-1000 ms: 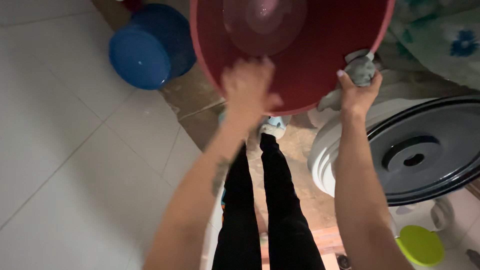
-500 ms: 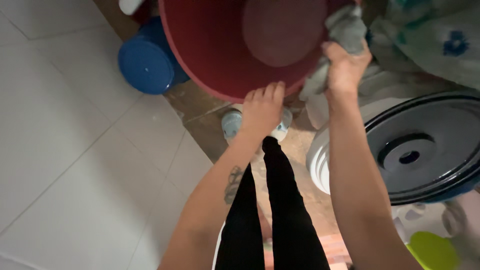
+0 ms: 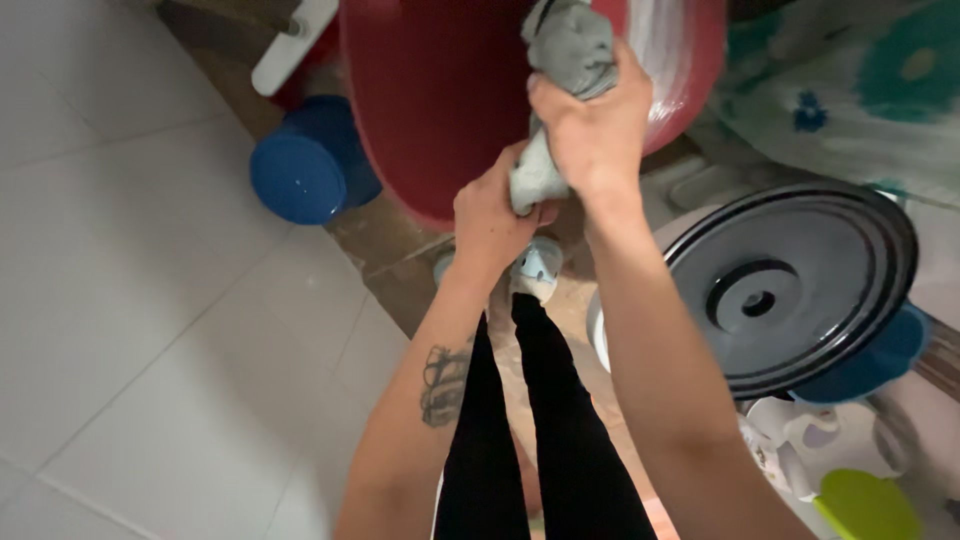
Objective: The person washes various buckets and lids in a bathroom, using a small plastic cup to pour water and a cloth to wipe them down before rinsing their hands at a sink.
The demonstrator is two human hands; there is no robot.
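White floor tiles [image 3: 150, 300] give way to a brown floor strip [image 3: 400, 250], seen from above past black-trousered legs [image 3: 530, 430]. Fingers of the right hand [image 3: 590, 130] are curled tight around a grey cloth [image 3: 565, 50], pressing it against a large red basin [image 3: 440, 100] tipped on its side. Fingers of the left hand [image 3: 490, 215] are bent around the basin's lower rim, pinching the hanging end of the cloth there. Left of the basin lies a blue bucket [image 3: 310, 165] on its side. Right of the basin and lower, a white tub with a round black lid [image 3: 790, 285] stands close. Below that lid sits a small green lid [image 3: 865, 505]. Right of the basin, patterned fabric [image 3: 860, 90] fills the corner.
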